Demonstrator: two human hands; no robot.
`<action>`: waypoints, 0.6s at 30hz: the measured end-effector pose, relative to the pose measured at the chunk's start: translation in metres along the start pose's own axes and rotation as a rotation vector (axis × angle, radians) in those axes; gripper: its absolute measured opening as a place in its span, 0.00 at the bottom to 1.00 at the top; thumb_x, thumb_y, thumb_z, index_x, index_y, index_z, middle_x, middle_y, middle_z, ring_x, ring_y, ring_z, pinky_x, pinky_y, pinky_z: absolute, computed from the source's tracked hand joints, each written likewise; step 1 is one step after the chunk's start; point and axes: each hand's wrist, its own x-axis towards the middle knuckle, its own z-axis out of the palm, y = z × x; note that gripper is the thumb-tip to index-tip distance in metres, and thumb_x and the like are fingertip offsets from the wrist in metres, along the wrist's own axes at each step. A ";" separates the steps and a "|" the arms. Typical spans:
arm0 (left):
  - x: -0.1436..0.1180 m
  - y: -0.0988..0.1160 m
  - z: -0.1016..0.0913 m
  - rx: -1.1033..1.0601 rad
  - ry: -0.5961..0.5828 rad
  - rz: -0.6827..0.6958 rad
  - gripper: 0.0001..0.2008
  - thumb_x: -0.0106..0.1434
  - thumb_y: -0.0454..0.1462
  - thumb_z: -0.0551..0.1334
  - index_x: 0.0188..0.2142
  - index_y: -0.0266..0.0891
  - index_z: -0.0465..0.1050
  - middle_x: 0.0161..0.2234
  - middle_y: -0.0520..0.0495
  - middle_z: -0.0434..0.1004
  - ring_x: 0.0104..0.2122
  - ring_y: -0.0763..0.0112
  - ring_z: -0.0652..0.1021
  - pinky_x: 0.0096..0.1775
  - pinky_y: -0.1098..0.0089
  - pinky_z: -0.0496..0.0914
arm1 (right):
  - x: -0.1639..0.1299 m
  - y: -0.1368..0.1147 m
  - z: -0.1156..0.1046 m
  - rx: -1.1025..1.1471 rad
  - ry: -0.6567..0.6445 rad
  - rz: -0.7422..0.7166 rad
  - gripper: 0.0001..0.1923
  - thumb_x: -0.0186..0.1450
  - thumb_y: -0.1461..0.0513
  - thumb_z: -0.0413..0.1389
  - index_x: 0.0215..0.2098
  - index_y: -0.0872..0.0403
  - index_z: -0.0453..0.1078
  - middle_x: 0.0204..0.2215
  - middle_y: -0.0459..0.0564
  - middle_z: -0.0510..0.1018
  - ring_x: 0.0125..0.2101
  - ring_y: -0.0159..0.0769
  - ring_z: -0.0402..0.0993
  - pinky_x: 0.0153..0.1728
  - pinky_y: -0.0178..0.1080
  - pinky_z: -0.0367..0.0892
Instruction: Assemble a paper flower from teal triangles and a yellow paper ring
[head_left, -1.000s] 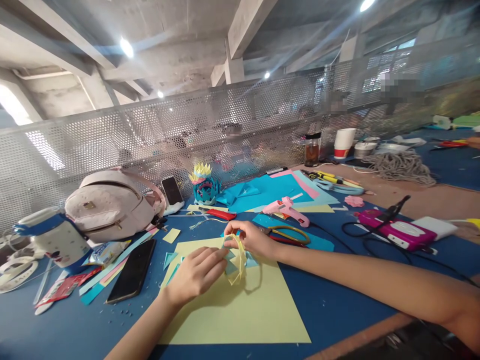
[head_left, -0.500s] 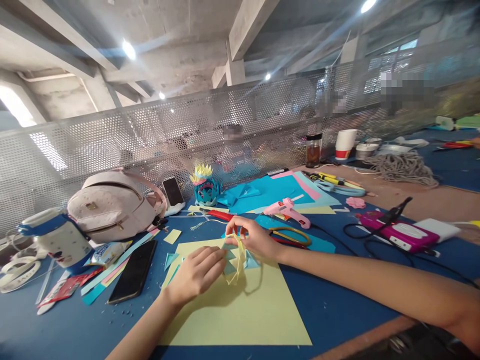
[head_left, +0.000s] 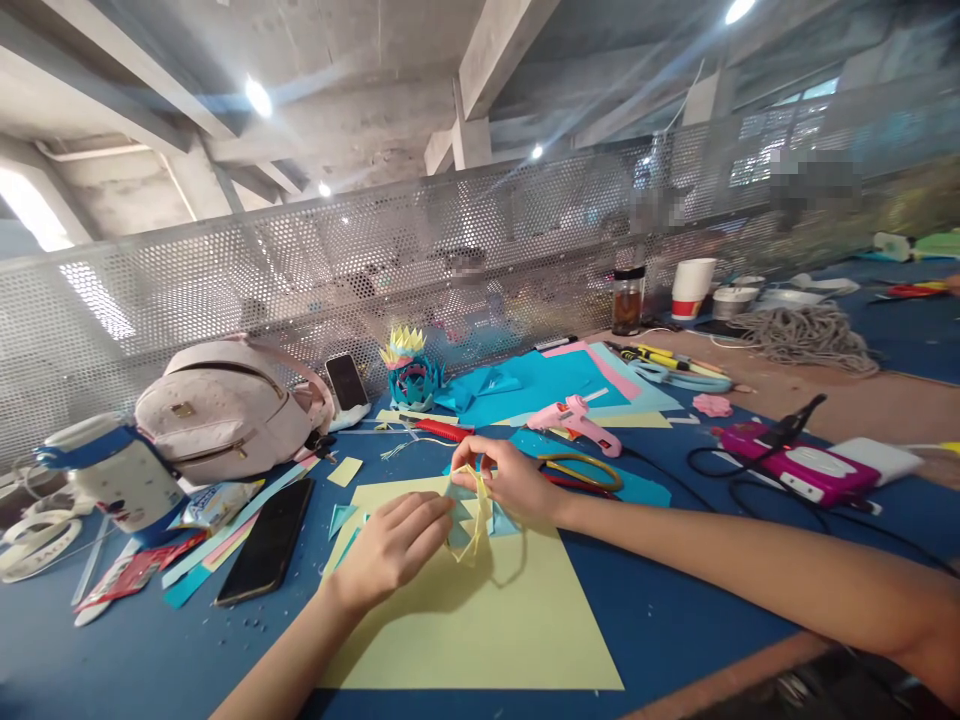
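Between my two hands is a ring of folded paper [head_left: 478, 530], pale yellow with light blue pointed pieces, held above a large yellow paper sheet [head_left: 480, 640]. My right hand [head_left: 514, 482] pinches the ring's upper edge between thumb and fingers. From the other side, my left hand [head_left: 401, 542] grips its left part, the fingers bent together and their tips partly hidden. Small light blue folded triangles [head_left: 341, 519] lie by my left hand, and another sits beneath my right. Scissors [head_left: 581, 472] with yellow handles rest just behind my right wrist.
A pink glue gun [head_left: 576, 425] lies beyond my right hand, its cord trailing right. Behind stands a blue and yellow paper flower [head_left: 414, 375]. At left are a phone [head_left: 266, 545], a tumbler [head_left: 120, 485] and a backpack [head_left: 225, 410]. A magenta device [head_left: 799, 465] is at right.
Both hands stay in nearly the same place. The lower edge of the paper ring has risen slightly between them.
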 end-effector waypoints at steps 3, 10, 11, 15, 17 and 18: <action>0.000 0.000 0.001 0.008 0.002 0.006 0.09 0.69 0.28 0.52 0.41 0.33 0.71 0.41 0.36 0.80 0.41 0.61 0.79 0.39 0.64 0.75 | 0.000 -0.002 -0.001 -0.034 0.006 -0.025 0.06 0.62 0.59 0.58 0.31 0.54 0.72 0.31 0.46 0.77 0.26 0.31 0.64 0.28 0.34 0.59; -0.006 -0.002 0.003 -0.051 -0.001 -0.052 0.10 0.69 0.29 0.51 0.42 0.32 0.70 0.42 0.36 0.79 0.42 0.59 0.78 0.41 0.62 0.74 | 0.001 0.001 -0.007 -0.169 -0.004 -0.176 0.04 0.63 0.64 0.55 0.34 0.52 0.73 0.34 0.47 0.78 0.38 0.38 0.69 0.40 0.38 0.61; -0.007 -0.002 0.004 -0.087 -0.001 -0.079 0.10 0.69 0.28 0.51 0.43 0.33 0.70 0.42 0.36 0.79 0.42 0.60 0.78 0.42 0.63 0.74 | 0.001 0.002 -0.007 -0.179 -0.007 -0.191 0.04 0.63 0.65 0.55 0.34 0.52 0.73 0.35 0.47 0.78 0.39 0.38 0.69 0.42 0.38 0.61; -0.009 -0.001 0.013 -0.298 0.103 -0.317 0.10 0.68 0.28 0.54 0.42 0.37 0.72 0.38 0.41 0.80 0.38 0.66 0.79 0.39 0.68 0.73 | 0.001 0.002 -0.007 -0.152 -0.010 -0.155 0.07 0.62 0.64 0.56 0.39 0.52 0.72 0.34 0.47 0.76 0.35 0.36 0.69 0.37 0.36 0.62; -0.007 0.001 0.018 -0.457 0.189 -0.558 0.07 0.66 0.31 0.58 0.40 0.40 0.74 0.35 0.45 0.80 0.35 0.67 0.79 0.37 0.70 0.73 | 0.001 0.003 -0.005 -0.076 -0.008 -0.099 0.10 0.63 0.62 0.56 0.43 0.52 0.69 0.33 0.46 0.74 0.32 0.34 0.68 0.32 0.34 0.62; -0.005 0.001 0.019 -0.576 0.228 -0.698 0.05 0.65 0.33 0.60 0.39 0.41 0.74 0.35 0.45 0.81 0.35 0.67 0.79 0.38 0.70 0.73 | 0.001 0.004 -0.005 -0.029 -0.013 -0.076 0.11 0.63 0.60 0.55 0.44 0.52 0.68 0.33 0.46 0.74 0.31 0.33 0.68 0.31 0.34 0.62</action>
